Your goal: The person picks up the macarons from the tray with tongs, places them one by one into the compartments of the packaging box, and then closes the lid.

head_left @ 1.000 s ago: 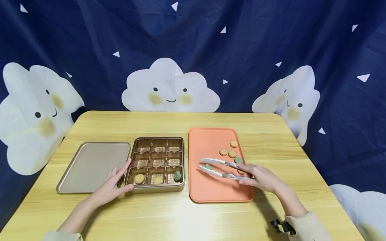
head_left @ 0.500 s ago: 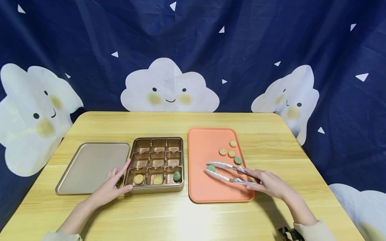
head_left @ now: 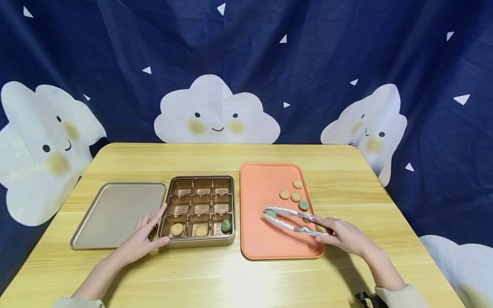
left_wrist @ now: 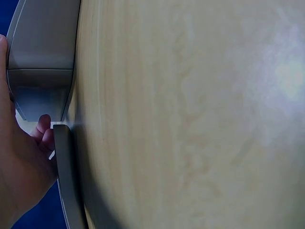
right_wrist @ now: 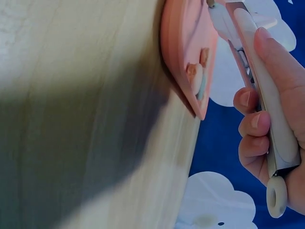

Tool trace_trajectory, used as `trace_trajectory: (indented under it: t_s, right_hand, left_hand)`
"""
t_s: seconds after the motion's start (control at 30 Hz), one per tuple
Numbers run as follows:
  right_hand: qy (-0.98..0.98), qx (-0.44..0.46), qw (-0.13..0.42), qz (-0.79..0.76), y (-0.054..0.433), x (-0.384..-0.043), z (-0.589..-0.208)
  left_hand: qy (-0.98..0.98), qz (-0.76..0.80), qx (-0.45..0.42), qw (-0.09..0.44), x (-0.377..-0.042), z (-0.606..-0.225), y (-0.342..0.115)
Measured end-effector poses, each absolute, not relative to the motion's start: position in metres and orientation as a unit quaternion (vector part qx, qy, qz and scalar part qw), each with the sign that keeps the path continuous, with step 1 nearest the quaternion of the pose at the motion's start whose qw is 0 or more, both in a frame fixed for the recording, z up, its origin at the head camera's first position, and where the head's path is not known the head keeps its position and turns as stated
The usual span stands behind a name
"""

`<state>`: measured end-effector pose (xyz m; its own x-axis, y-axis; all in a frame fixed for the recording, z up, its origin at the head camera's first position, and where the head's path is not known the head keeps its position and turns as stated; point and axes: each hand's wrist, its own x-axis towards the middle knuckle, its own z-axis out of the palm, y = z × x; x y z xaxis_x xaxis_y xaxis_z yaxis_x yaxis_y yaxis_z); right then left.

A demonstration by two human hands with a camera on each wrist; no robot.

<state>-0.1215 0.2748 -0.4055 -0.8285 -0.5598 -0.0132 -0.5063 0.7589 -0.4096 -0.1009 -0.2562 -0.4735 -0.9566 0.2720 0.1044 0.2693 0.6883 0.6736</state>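
My right hand [head_left: 346,235] holds metal tongs [head_left: 283,223] over the orange tray, its fingers curled round the handles in the right wrist view. Between the tong tips is a green cookie [head_left: 271,213]. My left hand [head_left: 142,239] rests at the near left corner of a brown box [head_left: 200,242], forefinger along its left edge and thumb at the front rim. Nine compartments divide the box. In its front row sit a round yellow cookie [head_left: 177,229], a paler yellow cookie [head_left: 202,231] and a green cookie [head_left: 225,226]; the two rows behind hold none.
On the orange tray [head_left: 258,244], several yellow cookies [head_left: 295,197] and another green cookie [head_left: 304,205] lie toward the right side. A flat tan lid [head_left: 119,209] lies left of the box, close beside it. Behind the wooden table [head_left: 192,278] hangs a blue cloud-patterned curtain [head_left: 246,51].
My right hand has drawn back to the right with the tongs, and the green cookie between the tips has shifted slightly right. The left hand and box have stayed put.
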Motion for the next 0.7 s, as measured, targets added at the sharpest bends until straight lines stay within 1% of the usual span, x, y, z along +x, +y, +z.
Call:
trace_trajectory:
  t_s: [0.17,0.3,0.5,0.7]
  right_hand:
    - [0.929,-0.3,0.041,-0.213,0.269,-0.126,-0.398]
    - [0.923,-0.326,0.027,-0.204,0.256,-0.138,-0.389]
    - [0.906,-0.365,0.044,-0.208,0.223,-0.158,-0.375]
    - [0.888,-0.413,0.038,-0.198,0.194,-0.173,-0.373]
  left_hand:
    - [0.919,0.366,0.149,0.0,-0.102,-0.474,-0.256]
    - [0.92,0.365,0.143,0.002,-0.099,-0.475,-0.257]
    - [0.919,0.368,0.14,0.01,-0.099,-0.475,-0.257]
    - [0.921,0.363,0.142,0.006,-0.1,-0.474,-0.256]
